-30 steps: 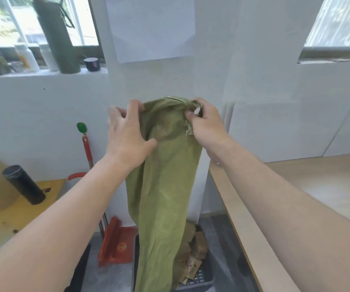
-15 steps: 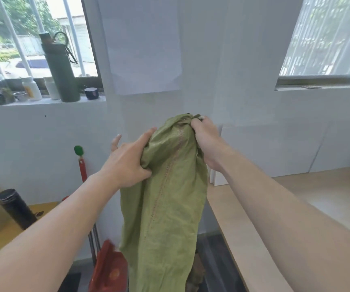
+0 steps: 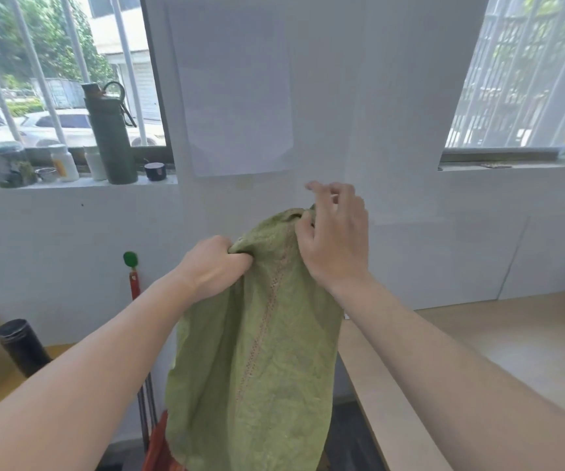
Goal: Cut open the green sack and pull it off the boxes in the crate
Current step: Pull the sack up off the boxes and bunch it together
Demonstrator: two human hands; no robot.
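The green sack (image 3: 257, 351) hangs in the air in front of me, limp and long, with a stitched seam running down its middle. My left hand (image 3: 211, 266) is clenched on a bunch of cloth at the sack's upper left. My right hand (image 3: 337, 232) pinches the top edge at the upper right between thumb and fingers, with the index finger raised. The sack's lower end drops out of the frame. The crate and the boxes are hidden behind the sack and below the frame.
A light wooden counter (image 3: 495, 351) runs along the right. A black flask (image 3: 22, 346) stands on a yellow surface at the left. A red-handled tool (image 3: 134, 283) leans on the white wall. Bottles, among them a tall green one (image 3: 109, 137), line the window sill.
The sack has been lifted higher, and the crate and boxes have left the view. My left hand went from resting open on the cloth to clenching it. My right hand shifted its grip at the top.
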